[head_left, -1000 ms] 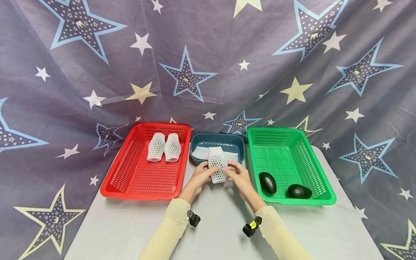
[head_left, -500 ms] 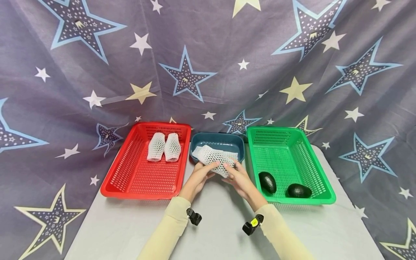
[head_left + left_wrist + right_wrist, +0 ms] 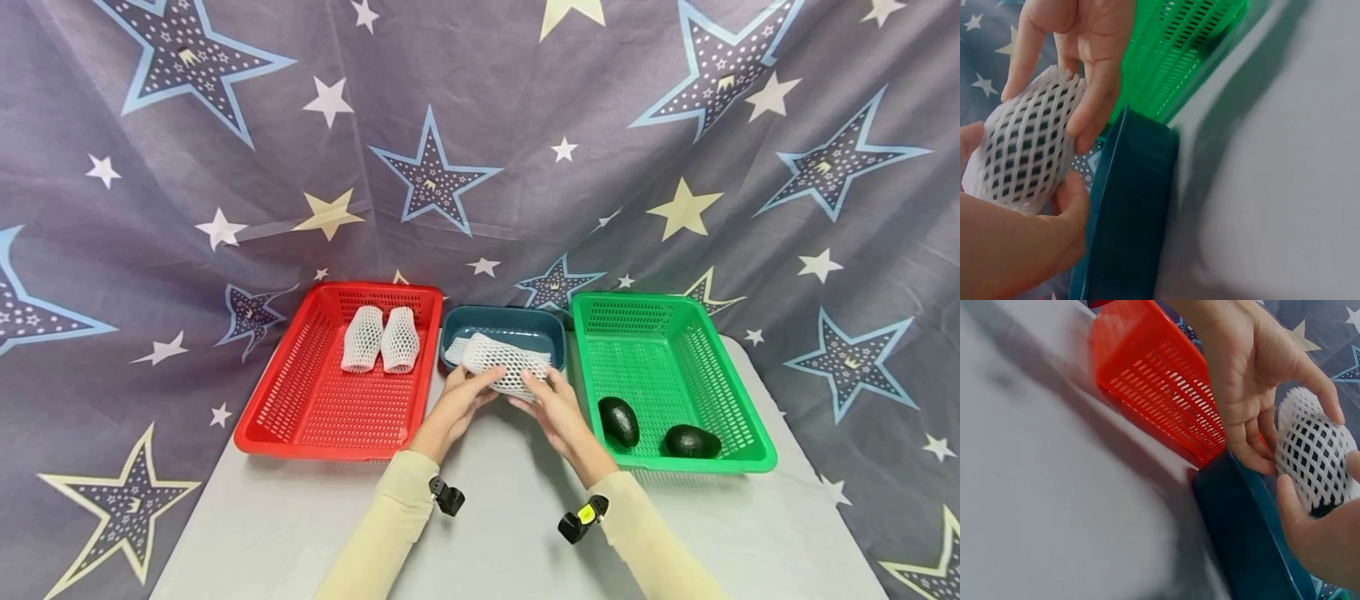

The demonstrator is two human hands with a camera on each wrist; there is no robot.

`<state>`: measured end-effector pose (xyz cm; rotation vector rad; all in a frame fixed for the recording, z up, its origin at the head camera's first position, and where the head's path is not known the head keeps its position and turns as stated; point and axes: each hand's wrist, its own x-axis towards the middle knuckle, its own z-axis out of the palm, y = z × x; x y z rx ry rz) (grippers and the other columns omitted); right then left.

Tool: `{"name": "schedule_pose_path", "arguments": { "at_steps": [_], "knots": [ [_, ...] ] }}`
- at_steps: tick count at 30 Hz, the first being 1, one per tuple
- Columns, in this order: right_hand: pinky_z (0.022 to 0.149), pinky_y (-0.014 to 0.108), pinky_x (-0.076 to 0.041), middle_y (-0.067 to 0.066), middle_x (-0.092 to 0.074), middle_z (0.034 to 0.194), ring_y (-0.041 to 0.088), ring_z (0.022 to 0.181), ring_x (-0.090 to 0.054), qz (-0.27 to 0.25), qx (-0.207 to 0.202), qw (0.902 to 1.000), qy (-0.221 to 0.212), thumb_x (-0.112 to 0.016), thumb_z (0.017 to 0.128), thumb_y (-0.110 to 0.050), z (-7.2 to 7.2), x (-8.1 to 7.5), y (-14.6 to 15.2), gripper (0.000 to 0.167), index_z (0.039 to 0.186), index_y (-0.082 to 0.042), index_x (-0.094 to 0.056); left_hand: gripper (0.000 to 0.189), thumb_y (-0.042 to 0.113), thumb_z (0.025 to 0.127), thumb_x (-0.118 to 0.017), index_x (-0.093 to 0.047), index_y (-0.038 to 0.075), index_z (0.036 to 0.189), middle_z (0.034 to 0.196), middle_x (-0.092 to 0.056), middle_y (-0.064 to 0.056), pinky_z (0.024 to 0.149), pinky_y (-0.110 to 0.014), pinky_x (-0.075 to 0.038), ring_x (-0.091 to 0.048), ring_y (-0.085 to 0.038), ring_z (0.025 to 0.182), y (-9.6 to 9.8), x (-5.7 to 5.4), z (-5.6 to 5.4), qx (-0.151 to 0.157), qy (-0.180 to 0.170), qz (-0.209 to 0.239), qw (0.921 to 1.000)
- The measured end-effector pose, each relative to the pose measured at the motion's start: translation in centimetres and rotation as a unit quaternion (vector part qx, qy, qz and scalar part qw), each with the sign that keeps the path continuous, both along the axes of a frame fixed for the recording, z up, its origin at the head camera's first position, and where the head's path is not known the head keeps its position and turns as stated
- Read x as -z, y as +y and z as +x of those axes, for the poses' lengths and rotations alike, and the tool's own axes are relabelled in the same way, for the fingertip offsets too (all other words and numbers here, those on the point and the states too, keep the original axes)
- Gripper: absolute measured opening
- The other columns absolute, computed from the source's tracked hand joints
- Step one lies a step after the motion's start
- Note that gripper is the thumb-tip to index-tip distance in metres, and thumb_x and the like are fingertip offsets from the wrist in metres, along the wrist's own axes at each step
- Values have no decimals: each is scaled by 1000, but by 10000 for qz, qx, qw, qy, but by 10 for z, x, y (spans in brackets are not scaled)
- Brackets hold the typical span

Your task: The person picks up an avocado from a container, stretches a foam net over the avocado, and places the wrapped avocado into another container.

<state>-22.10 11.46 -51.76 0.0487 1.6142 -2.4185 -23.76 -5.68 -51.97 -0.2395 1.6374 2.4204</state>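
The left hand and right hand pinch the foam net between their fingers; pointing lengthwise a second ago, it now lies nearly crosswise, the blue tray just beyond the fingertips.

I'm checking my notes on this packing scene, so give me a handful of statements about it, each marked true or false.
1. Two bulging white nets lie in the red basket. True.
2. The left hand and the right hand both hold the netted fruit. True.
3. The blue tray stands left of the red basket. False: it stands between the red basket and the green basket.
4. The two dark fruits in the green basket are netted. False: both are bare.
5. White foam netting lies in the blue tray. True.
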Motion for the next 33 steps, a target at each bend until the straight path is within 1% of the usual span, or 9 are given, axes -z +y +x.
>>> {"name": "schedule_pose_path", "arguments": {
  "at_steps": [3, 7, 11, 15, 17, 19, 23, 29, 33],
  "knots": [
    [96, 45, -58, 9, -59, 124, 14, 101, -69, 3, 201, 9998, 63, -59, 101, -8, -1, -3, -4, 43, 140, -2, -42, 53, 5, 93, -69, -47, -5, 140, 114, -64, -4, 106, -37, -52, -66, -9, 98, 3, -2, -4, -319, 163, 263, 9990],
    [88, 42, -61, 5, -66, 110, 13, 92, -70, 292, 374, 9986, 211, -66, 97, -7, -4, -10, -7, 39, 131, 0, -49, 49, 6, 94, -69, -52, -4, 139, 114, -68, -5, 102, -34, -54, -67, -7, 98, 2, -11, -5, -527, 341, 256, 9977],
    [84, 36, -61, 7, -70, 106, 13, 91, -71, 756, 440, 9957, 302, -72, 94, -11, -7, -22, -10, 38, 126, 1, -54, 55, 11, 95, -70, -49, 4, 145, 126, -65, -11, 99, -35, -55, -66, -10, 103, -2, -27, -4, -321, 407, 16, 9987],
    [82, 30, -61, 12, -72, 107, 12, 90, -72, 1217, 445, 9907, 423, -75, 92, -13, -11, -36, -17, 39, 123, -1, -55, 61, 10, 93, -73, -46, 12, 147, 130, -63, -11, 98, -38, -54, -65, -13, 106, -7, -42, -8, -63, 453, -150, 9988],
    [82, 30, -61, 15, -73, 109, 11, 89, -72, 1450, 422, 9871, 540, -76, 91, -14, -12, -42, -21, 40, 123, -2, -56, 63, 10, 92, -74, -45, 12, 147, 129, -64, -12, 97, -38, -54, -65, -14, 106, -10, -50, -11, -45, 492, -303, 9983],
    [86, 35, -61, 19, -73, 111, 11, 88, -72, 1631, 380, 9832, 720, -76, 92, -14, -14, -49, -26, 38, 122, -2, -55, 65, 11, 90, -75, -45, 12, 148, 129, -63, -13, 96, -37, -54, -65, -15, 106, -15, -57, -13, -85, 501, -427, 9978],
    [88, 43, -61, 22, -74, 111, 12, 88, -72, 2127, 264, 9696, 1183, -76, 92, -16, -18, -59, -33, 35, 119, -2, -57, 71, 14, 88, -79, -44, 14, 149, 130, -63, -13, 90, -33, -55, -63, -17, 108, -27, -71, -17, -108, 449, -811, 9956],
    [83, 31, -59, 19, -75, 106, 21, 94, -73, 3123, 90, 9329, 1791, -78, 91, -24, -20, -72, -42, 34, 113, -1, -66, 70, 18, 86, -81, -47, 16, 148, 132, -63, -11, 86, -30, -53, -61, -17, 109, -47, -87, -19, -50, 515, -1400, 9888],
    [89, 38, -59, 18, -76, 109, 29, 101, -73, 3312, -263, 9232, 1932, -75, 93, -25, -20, -78, -51, 34, 116, 0, -69, 72, 16, 86, -79, -45, 17, 149, 133, -61, -12, 90, -30, -53, -60, -18, 112, -63, -93, -20, 52, 577, -1617, 9851]
  ]
}}
